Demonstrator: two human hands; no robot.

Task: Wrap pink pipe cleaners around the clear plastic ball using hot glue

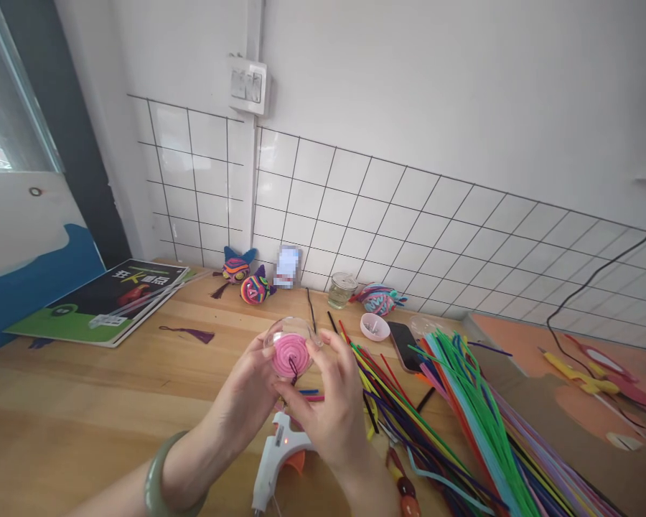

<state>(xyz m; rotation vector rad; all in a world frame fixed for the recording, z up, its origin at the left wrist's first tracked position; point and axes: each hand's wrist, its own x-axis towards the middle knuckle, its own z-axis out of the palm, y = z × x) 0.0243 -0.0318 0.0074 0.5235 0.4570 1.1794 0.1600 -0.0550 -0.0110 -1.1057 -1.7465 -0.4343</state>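
Note:
Between my two hands is a clear plastic ball or dome (288,327) with a pink fuzzy coil (296,348) wound in a spiral on the side toward me. A small dark purple cord loop (293,368) lies against the lower part of the coil. My left hand (247,377) grips its left side, fingers curled round it. On the other side my right hand (334,388) holds the rim with fingertips, its thumb near the cord loop. Directly below, a white glue gun (272,456) with an orange trigger lies on the table, its small light lit.
Bundles of coloured pipe cleaners (468,409) spread to the right, beside a phone (405,345) and a pink bowl (375,327). A glass jar (342,289) and striped fish-like ornaments (253,287) stand by the wall. A purple tassel (194,334) and booklet (108,301) lie left.

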